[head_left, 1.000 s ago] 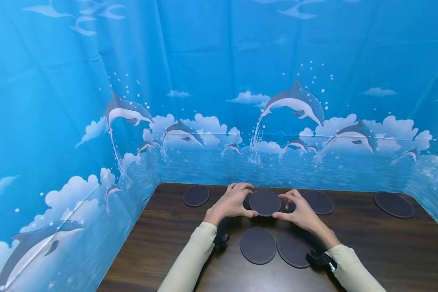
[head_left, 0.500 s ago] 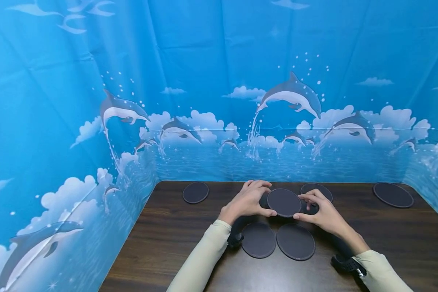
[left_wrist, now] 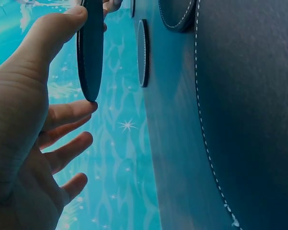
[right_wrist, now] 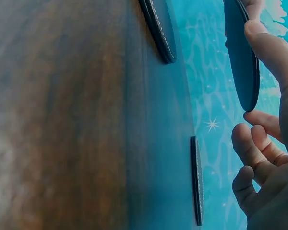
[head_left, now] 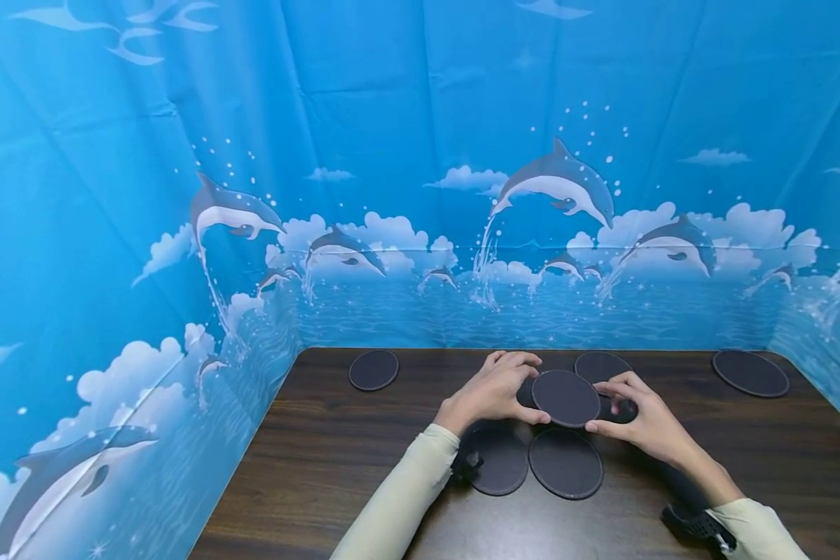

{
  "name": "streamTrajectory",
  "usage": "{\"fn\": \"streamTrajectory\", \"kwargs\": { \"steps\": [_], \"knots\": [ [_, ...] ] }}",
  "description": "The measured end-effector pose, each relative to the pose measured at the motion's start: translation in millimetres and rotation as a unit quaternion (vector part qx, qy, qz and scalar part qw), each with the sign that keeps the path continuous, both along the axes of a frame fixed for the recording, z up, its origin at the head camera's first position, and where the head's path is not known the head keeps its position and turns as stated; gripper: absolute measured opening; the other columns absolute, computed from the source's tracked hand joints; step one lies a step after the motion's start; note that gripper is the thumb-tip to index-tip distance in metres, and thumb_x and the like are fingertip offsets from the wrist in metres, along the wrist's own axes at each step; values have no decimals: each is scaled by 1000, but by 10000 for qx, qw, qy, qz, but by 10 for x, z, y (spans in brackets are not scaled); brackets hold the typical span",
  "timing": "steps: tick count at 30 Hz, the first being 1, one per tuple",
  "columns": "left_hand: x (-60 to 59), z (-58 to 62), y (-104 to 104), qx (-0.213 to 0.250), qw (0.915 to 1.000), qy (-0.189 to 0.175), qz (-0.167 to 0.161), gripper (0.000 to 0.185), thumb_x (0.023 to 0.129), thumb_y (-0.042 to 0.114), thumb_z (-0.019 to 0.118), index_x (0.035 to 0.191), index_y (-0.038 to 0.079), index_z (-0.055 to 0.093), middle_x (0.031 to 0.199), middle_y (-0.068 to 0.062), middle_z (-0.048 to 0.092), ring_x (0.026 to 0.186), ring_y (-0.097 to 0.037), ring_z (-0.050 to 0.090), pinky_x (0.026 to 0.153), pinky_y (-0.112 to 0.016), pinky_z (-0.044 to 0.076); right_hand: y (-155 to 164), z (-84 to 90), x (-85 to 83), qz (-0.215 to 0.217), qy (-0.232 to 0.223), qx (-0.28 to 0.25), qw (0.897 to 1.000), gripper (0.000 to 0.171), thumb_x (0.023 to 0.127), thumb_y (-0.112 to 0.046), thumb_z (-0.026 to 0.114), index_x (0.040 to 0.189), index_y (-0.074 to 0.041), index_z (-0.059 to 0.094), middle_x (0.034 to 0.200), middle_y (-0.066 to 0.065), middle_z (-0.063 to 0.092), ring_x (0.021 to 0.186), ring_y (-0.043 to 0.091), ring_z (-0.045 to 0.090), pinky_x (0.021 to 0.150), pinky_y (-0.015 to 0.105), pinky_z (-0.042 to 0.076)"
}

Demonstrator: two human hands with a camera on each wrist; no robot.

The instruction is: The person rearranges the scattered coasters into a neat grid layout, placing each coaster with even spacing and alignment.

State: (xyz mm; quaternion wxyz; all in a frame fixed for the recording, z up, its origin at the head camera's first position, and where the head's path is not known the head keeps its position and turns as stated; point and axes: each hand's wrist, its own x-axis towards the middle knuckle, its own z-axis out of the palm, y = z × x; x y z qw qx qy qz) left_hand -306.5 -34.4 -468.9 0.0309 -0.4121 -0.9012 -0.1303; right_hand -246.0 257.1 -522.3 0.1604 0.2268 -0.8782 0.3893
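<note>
near edge: two mats lie flat side by side on the table (head_left: 336,467), the left mat (head_left: 498,460) partly under the left forearm, the right mat (head_left: 565,462) just beside it.
held mat: a dark round mat (head_left: 565,397) is lifted clear of the table, above and just beyond the near pair.
left hand (head_left: 491,391): thumb and fingers pinch the held mat's left rim.
right hand (head_left: 644,420): thumb and fingers pinch its right rim.
far edge: a small mat (head_left: 373,369) near the far-left corner, another (head_left: 600,364) behind the hands, a large one (head_left: 750,372) toward the far-right corner.
step: carrying, as I judge it; setting down calls for lowering it level and loosening both pinches.
wrist views: the left wrist view shows the held mat (left_wrist: 90,48) edge-on with a gap under it and white stitching on a near mat (left_wrist: 249,110); the head view shows the layout.
</note>
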Motion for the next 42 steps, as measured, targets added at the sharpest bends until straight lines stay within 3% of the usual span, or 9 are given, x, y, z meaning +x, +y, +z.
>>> {"fn": "streamTrajectory", "kwargs": {
  "steps": [8,15,24,42],
  "knots": [
    [80,41,34,-125,9996,-91,-244,64,87,62,72,131,15,67,151,6,43,139,-11,37,119,-40,18,85,-30,107,165,-18,-93,9998,54,76,-24,93,123,-11,71,104,-1,50,77,12,48,62,30,37],
    [196,75,135,-525,9984,61,-184,62,88,64,69,128,17,69,151,7,43,139,-11,37,119,-43,20,186,-64,189,207,20,-115,9997,56,75,-20,94,124,-10,70,105,0,50,77,13,47,62,29,36],
    [349,26,313,-552,9984,114,-66,63,85,68,69,126,20,71,149,10,45,139,-10,38,116,-41,25,379,-65,305,351,-69,-88,9993,57,74,-18,94,125,-14,70,99,-1,50,78,11,48,63,28,36],
    [654,-129,810,-764,9964,233,274,59,82,75,67,118,29,72,143,17,47,130,-6,43,110,-41,31,849,-80,579,428,-454,188,9979,54,78,-16,91,128,-16,69,104,-5,50,75,10,48,57,29,33]
  ]
}}
